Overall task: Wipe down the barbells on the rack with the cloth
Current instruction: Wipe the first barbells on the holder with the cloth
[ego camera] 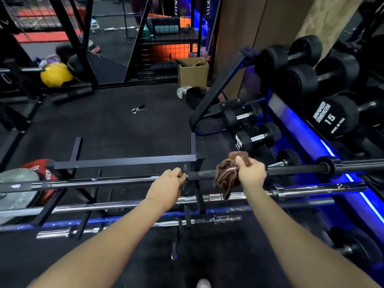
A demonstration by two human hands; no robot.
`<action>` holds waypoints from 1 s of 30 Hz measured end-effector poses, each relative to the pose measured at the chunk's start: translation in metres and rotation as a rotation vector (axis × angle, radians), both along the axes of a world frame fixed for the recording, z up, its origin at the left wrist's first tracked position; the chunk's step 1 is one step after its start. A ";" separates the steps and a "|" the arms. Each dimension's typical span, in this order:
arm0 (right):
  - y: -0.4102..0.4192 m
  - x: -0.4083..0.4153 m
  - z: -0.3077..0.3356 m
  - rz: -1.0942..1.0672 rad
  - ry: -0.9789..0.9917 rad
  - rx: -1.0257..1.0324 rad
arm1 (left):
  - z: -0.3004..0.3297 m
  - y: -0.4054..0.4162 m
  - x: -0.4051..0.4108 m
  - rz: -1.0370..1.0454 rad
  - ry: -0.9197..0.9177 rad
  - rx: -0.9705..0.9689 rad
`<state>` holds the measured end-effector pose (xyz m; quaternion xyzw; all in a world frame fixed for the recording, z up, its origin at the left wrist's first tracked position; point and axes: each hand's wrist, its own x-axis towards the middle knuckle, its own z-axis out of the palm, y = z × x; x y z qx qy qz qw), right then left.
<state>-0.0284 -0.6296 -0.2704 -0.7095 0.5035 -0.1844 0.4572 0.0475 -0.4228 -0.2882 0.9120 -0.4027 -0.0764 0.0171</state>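
Note:
A black barbell (291, 170) lies across the top of a low black rack (124, 162). My right hand (251, 173) grips a crumpled brown cloth (225, 177) wrapped over the bar's dark shaft. My left hand (169, 183) holds the same bar just left of the cloth, fingers curled round it near a rack upright. Below it lie a chrome barbell (104, 205) and a shorter chrome bar (128, 226) on lower rungs.
A dumbbell rack (332, 115) with black dumbbells and blue lighting stands at the right. Weight plates (18, 183) lean at the left. A cardboard box (193, 71), a yellow ball (56, 74) and a collar clip (138, 109) sit on the dark floor beyond.

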 end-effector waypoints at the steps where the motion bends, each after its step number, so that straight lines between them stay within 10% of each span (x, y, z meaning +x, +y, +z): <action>1: 0.010 0.001 0.000 0.052 0.002 -0.018 | 0.000 -0.001 0.000 -0.001 -0.007 0.001; 11: 0.034 -0.014 -0.002 0.289 -0.236 0.294 | 0.020 0.002 0.004 0.009 0.141 0.022; 14: 0.029 -0.024 0.013 0.351 -0.310 0.316 | 0.038 -0.005 -0.001 0.148 0.247 -0.293; 23: 0.033 -0.018 0.102 0.608 -0.423 0.645 | 0.108 -0.025 -0.009 0.390 1.183 -0.825; 30: 0.028 -0.003 0.144 0.671 -0.404 0.341 | 0.125 -0.011 0.010 0.409 0.940 -0.866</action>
